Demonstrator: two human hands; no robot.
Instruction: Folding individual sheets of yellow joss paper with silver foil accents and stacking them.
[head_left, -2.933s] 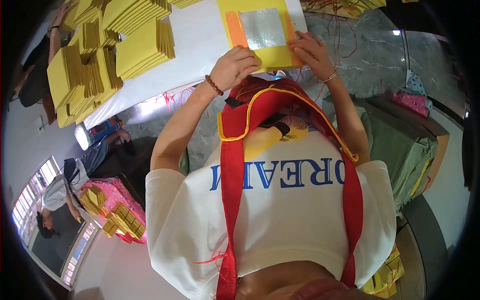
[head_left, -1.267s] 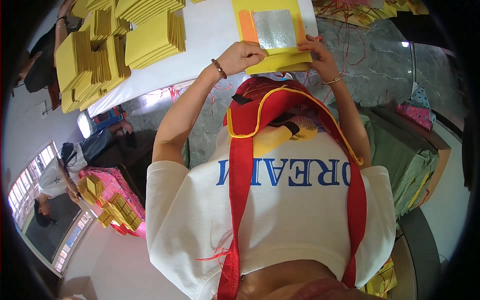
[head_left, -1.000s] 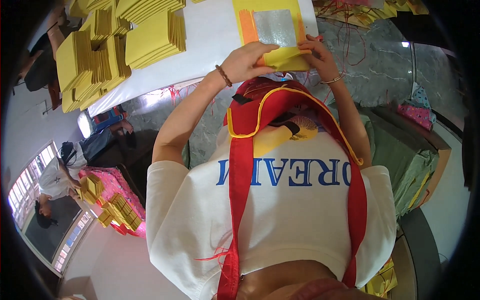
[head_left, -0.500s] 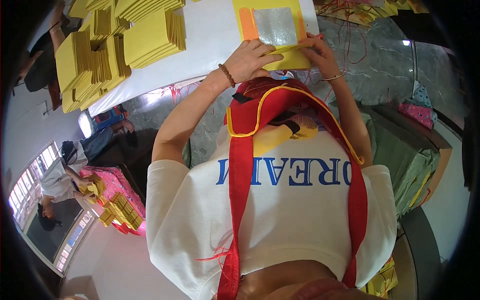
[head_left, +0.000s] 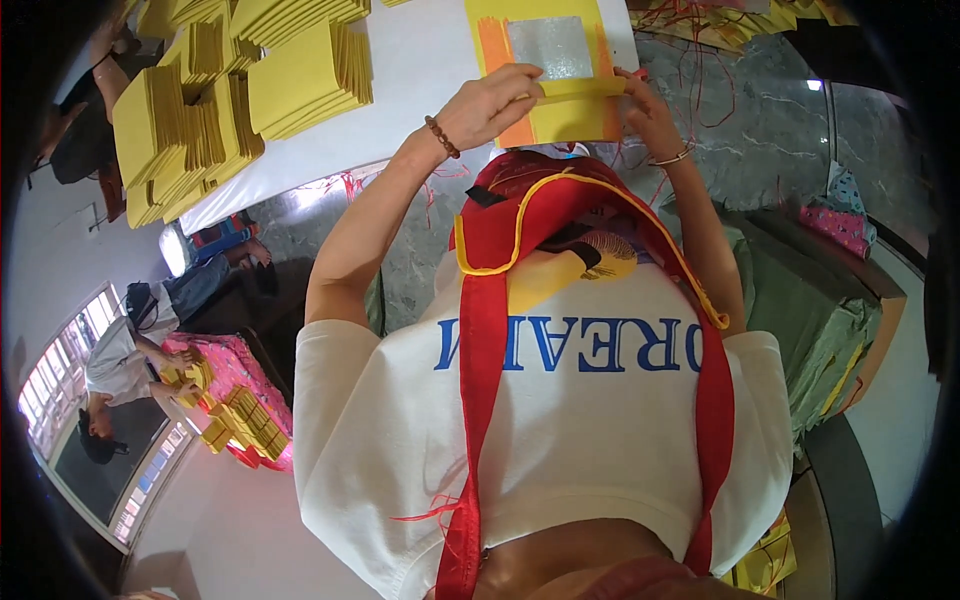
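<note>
You have two hands at work: your left hand (head_left: 495, 100) and your right hand (head_left: 648, 105). Between them sits one yellow sheet (head_left: 560, 110) bearing one silver foil square (head_left: 549, 46). You wear one bead bracelet (head_left: 441, 137) and one thin bangle (head_left: 672, 157). The white table (head_left: 420, 70) carries several stacks of yellow paper (head_left: 300, 70), too overlapped to count exactly. One other person (head_left: 120, 360) bends at lower left.

White short-sleeved shirt (head_left: 560, 420), red apron straps (head_left: 480, 400), beaded bracelet (head_left: 441, 136).
</note>
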